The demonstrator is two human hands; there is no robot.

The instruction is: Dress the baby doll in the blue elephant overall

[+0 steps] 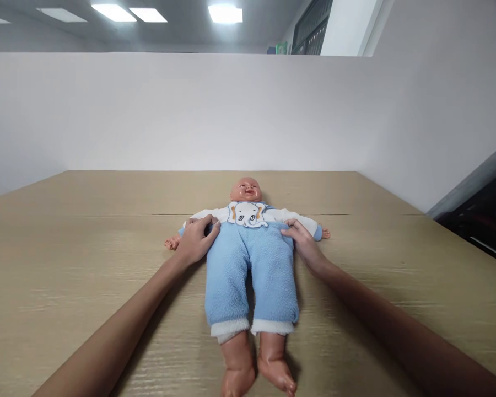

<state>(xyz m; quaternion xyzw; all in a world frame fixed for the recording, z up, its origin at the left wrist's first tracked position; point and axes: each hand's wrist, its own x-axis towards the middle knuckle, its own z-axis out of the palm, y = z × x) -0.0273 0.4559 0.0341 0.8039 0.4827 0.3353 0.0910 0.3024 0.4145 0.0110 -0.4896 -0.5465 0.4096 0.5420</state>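
A baby doll [248,189] lies on its back on the wooden table, head away from me and bare feet toward me. It wears fleecy light blue trousers [229,275] with white cuffs and a white top [287,215] with an elephant patch [247,214] on the chest. My left hand [196,234] is closed at the left side of the trouser waist, thumb and fingers on the cloth. At the right side of the waist, my right hand [301,240] pinches the trouser edge between thumb and fingers. The doll's arms are spread out to both sides.
The wooden table [86,242] stretches out around the doll. A white partition [215,110] rises at its far edge, with a white wall on the right. A dark object [483,209], not clear in kind, stands beyond the table's right edge.
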